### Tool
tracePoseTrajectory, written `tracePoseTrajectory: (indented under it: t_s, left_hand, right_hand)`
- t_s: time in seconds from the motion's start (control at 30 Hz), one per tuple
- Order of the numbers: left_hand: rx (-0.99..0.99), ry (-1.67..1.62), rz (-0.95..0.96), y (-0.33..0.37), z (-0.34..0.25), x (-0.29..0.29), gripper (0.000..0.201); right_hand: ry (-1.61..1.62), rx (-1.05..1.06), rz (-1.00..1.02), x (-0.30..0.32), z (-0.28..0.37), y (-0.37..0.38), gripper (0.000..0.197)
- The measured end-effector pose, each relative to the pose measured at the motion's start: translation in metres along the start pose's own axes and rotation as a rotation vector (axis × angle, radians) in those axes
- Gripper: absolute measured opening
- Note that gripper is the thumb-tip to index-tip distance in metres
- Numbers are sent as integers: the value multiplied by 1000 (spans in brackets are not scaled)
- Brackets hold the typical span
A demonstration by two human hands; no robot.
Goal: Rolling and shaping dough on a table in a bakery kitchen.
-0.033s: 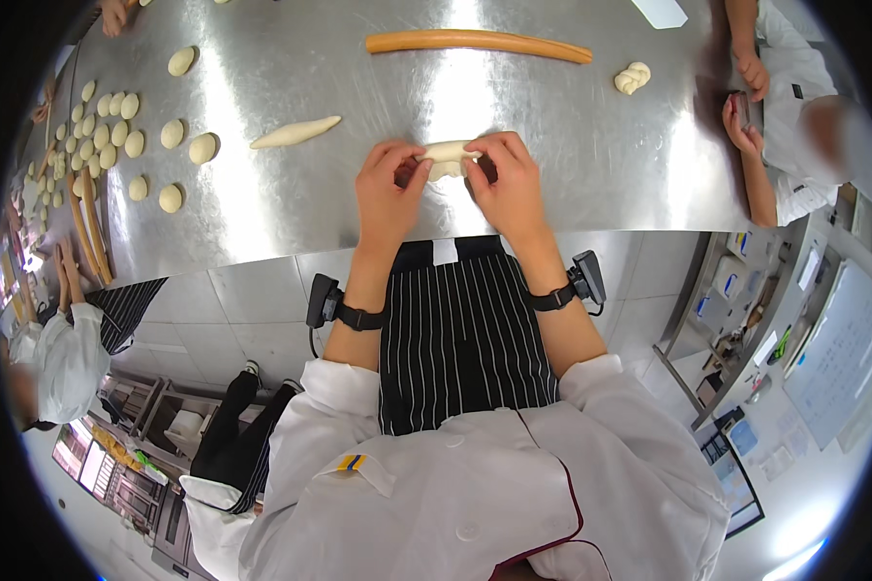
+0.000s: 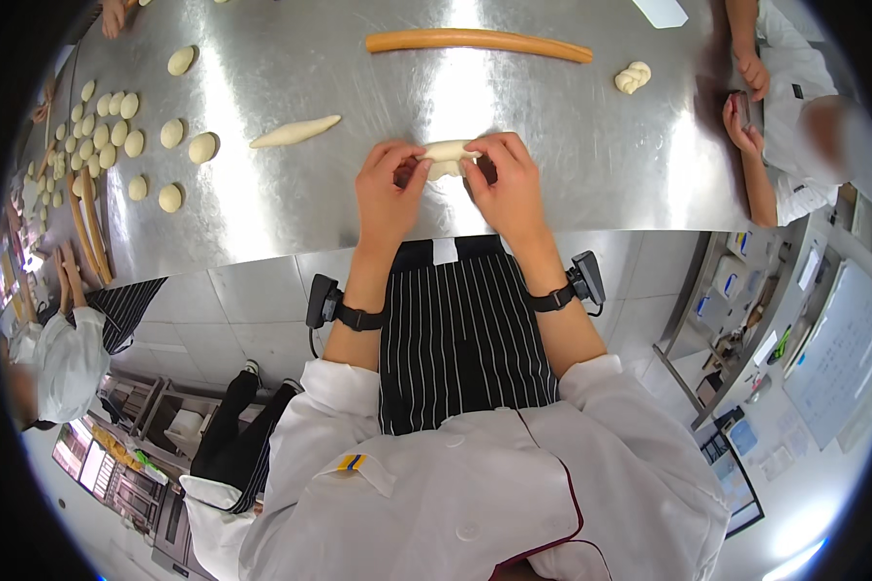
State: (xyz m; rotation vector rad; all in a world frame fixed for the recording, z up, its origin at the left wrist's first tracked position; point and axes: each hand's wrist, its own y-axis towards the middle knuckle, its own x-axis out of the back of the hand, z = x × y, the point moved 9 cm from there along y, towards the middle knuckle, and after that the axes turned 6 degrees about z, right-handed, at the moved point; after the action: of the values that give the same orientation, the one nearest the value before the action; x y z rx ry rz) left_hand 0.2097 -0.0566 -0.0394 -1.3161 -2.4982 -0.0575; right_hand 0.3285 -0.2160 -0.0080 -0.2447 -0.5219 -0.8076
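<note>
A piece of pale dough (image 2: 447, 152), its far edge rolled over and its near edge a loose flap, lies on the steel table (image 2: 310, 208) before me. My left hand (image 2: 391, 184) pinches the rolled part at its left end, thumb and fingers curled. At the other end my right hand (image 2: 502, 179) grips it in the same way. Parts of the dough ends are hidden under the fingertips. To the left of my hands rests a spindle-shaped dough piece (image 2: 296, 133), tapered at both ends. Farther off at the right sits a knotted dough piece (image 2: 633, 77).
A long wooden rolling pin (image 2: 479, 44) lies across the far part of the table. Several round dough balls (image 2: 202, 148) are spread at the left, near more wooden pins (image 2: 95, 225). A white flat piece (image 2: 660, 12) lies far right. Co-workers' hands (image 2: 743, 126) show at both sides.
</note>
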Motion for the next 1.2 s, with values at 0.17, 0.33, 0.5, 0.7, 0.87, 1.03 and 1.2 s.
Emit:
tracePoseTrajectory:
  t_s: [0.17,0.33,0.5,0.7,0.87,1.03,1.2]
  left_hand:
    - [-27,-24,8,0,-5,1,21]
    - [-75,92,129,8,-16,-3,31]
    - [-121,151,159,17,-19,-3,31]
    - [-274,331,166,20,-43,-10,34]
    - [-478,473,164,19,-44,-18,36]
    - [-347,304,90,10,-34,-22,31]
    - [-305,216,15,4,-22,-12,26]
  right_hand:
    - [-53,51,-77,0,10,-3,30]
    - [31,-11,-8,-7,-1,4,35]
    - [-15,35,-7,-4,-2,9,31]
    - [-154,167,19,1,3,24,27]
    - [-215,258,-6,-1,14,19,26]
    - [28,-35,-2,-3,-11,11,24]
    - [-47,66,-108,-3,13,0,24]
